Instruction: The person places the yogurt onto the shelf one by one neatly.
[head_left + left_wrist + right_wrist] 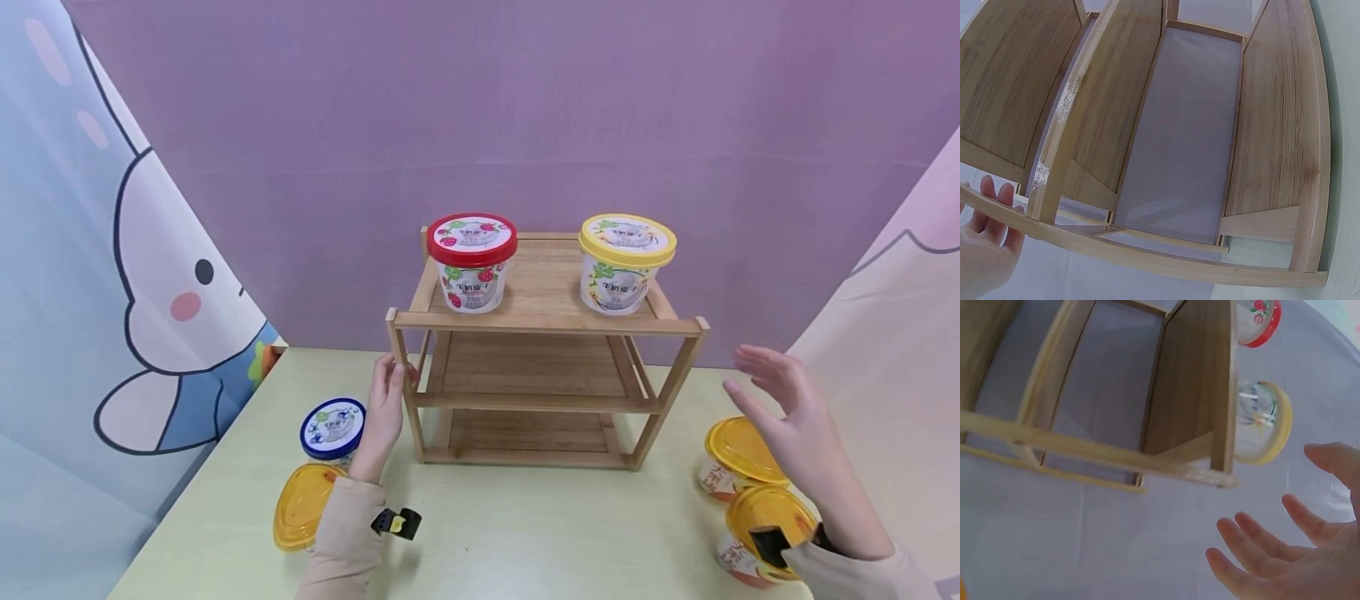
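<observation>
A three-tier wooden shelf (pixel 540 321) stands upright on the table. My left hand (pixel 386 408) holds its left front post; in the left wrist view, the fingers (pixel 999 209) reach behind that post. On the top tier sit a red-lidded tub (pixel 472 265) at left and a yellow-lidded tub (pixel 626 265) at right. To the right of the shelf my right hand (pixel 787 421) hovers with spread fingers, holding nothing. The right wrist view shows this hand (pixel 1291 556) apart from the yellow-lidded tub (pixel 1263 422).
Left of the shelf, a blue-lidded tub (pixel 333 427) and an orange-lidded tub (pixel 306 504) lie partly behind my left arm. Two more orange-lidded tubs, one farther back (pixel 742 450) and one nearer (pixel 761 512), stand at right under my right arm. A purple curtain (pixel 525 100) hangs behind.
</observation>
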{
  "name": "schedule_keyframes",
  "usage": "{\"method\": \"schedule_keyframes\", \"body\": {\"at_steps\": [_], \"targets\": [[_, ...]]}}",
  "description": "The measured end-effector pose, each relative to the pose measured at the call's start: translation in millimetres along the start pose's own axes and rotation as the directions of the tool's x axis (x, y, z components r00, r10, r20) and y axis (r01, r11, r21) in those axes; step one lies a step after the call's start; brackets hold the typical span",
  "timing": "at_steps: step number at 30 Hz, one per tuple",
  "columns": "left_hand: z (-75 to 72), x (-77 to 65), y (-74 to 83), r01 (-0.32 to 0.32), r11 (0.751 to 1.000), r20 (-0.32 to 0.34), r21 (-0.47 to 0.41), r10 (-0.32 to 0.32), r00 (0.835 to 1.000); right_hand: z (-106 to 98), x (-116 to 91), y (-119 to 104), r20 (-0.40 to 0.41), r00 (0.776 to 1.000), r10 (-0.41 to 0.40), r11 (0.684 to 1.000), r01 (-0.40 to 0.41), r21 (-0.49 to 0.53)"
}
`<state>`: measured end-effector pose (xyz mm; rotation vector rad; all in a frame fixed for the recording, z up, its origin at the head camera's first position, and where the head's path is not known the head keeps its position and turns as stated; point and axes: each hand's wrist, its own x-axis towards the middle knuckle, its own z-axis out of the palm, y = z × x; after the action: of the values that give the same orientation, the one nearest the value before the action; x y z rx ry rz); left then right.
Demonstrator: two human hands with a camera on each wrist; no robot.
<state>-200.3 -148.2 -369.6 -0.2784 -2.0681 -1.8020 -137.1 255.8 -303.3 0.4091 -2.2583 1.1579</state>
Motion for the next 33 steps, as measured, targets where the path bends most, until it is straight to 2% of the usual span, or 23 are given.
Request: {"method": "schedule_keyframes", "body": {"at_steps": [7, 17, 26, 33], "targets": [[0.7, -2.5, 7.3, -0.011, 1.0, 0.003, -0.005, 0.011, 1.0, -7, -21, 17, 0.029, 0.997, 0.067, 0.995, -0.065, -0.071], [0.8, -2.3, 6.0, -0.007, 1.0, -0.009, -0.025, 0.007, 1.0, -16, -47, 42, 0.07, 0.984, 0.167, 0.97, -0.151, -0.193], [1.6, -1.8, 6.7, -0.009, 0.999, -0.005, -0.04, 0.009, 1.0, -15, -77, 65, 0.025, 0.991, 0.131, 0.953, -0.119, -0.28], [1.8, -1.6, 6.1, -0.015, 0.999, -0.013, -0.051, 0.014, 1.0, -13, -96, 72, 0.061, 0.961, 0.27, 0.915, -0.236, -0.327]]}}
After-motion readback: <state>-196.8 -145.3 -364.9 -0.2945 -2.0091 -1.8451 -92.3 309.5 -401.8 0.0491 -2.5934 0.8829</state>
